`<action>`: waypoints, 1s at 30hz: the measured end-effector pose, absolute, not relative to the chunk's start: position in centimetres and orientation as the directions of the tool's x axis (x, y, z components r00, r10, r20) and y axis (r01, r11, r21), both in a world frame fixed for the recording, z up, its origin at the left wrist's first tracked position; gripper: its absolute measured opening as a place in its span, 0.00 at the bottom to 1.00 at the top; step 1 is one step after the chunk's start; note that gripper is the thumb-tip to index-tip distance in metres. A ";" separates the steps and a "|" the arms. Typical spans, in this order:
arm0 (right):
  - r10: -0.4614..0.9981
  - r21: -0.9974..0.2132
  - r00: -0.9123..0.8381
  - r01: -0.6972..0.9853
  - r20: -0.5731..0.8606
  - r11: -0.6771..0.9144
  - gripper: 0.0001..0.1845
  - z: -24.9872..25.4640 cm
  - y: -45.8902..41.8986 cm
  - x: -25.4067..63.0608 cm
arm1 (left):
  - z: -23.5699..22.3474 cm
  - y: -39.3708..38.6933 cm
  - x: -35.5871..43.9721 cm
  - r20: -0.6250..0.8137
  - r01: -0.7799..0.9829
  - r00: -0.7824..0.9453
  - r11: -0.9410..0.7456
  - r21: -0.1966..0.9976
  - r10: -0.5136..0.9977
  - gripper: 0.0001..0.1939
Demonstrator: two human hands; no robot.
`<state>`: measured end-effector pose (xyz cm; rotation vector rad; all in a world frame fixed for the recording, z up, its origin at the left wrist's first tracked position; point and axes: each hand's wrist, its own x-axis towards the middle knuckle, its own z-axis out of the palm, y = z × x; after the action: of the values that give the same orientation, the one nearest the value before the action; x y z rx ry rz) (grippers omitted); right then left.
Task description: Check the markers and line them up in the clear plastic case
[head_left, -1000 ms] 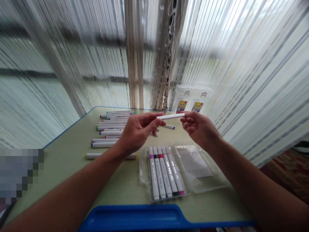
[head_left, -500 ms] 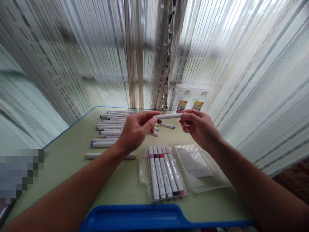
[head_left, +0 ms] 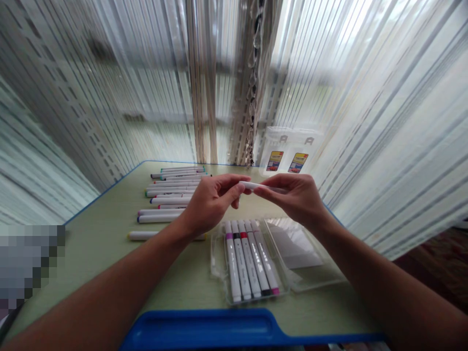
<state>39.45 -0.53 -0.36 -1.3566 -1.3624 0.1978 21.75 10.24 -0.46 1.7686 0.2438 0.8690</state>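
A white marker (head_left: 250, 185) is held up nearly level over the table, between both hands. My left hand (head_left: 212, 202) pinches its left end with thumb and fingers. Farther along the barrel, my right hand (head_left: 296, 195) has thumb and fingers closed on it, hiding part of its right side. Below them lies an open clear plastic case (head_left: 218, 261). Several white markers (head_left: 252, 263) with purple, black, red and pink bands or ends rest side by side in its left half. Its right half (head_left: 303, 253) holds a greyish sheet.
Loose white markers (head_left: 164, 201) with coloured ends lie in rows at the left, partly behind my left arm. Two clear cases (head_left: 292, 139) with yellow labels stand at the back. The table has a blue edge tray (head_left: 204, 329). String curtains (head_left: 146, 87) hang behind.
My right hand has slid leftward along the marker, closer to my left hand. The marker has dropped slightly, and its right end is now covered more by fingers.
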 end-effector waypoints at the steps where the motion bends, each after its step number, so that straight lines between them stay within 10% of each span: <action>1: 0.763 -0.731 0.298 0.606 0.574 0.314 0.11 -0.4 -0.6 39.4 | -0.5 10.2 21.8 0.436 -0.252 0.718 -0.381 0.890 0.543 0.15; 30: 0.850 -0.715 0.250 0.672 0.464 0.192 0.22 0.1 -0.9 39.3 | -0.4 9.8 21.4 0.394 -0.201 0.759 -0.389 0.899 0.519 0.16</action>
<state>39.32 -0.89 0.07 -1.5340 -1.4766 0.2263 21.37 9.77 -0.41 1.8152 0.2468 0.7871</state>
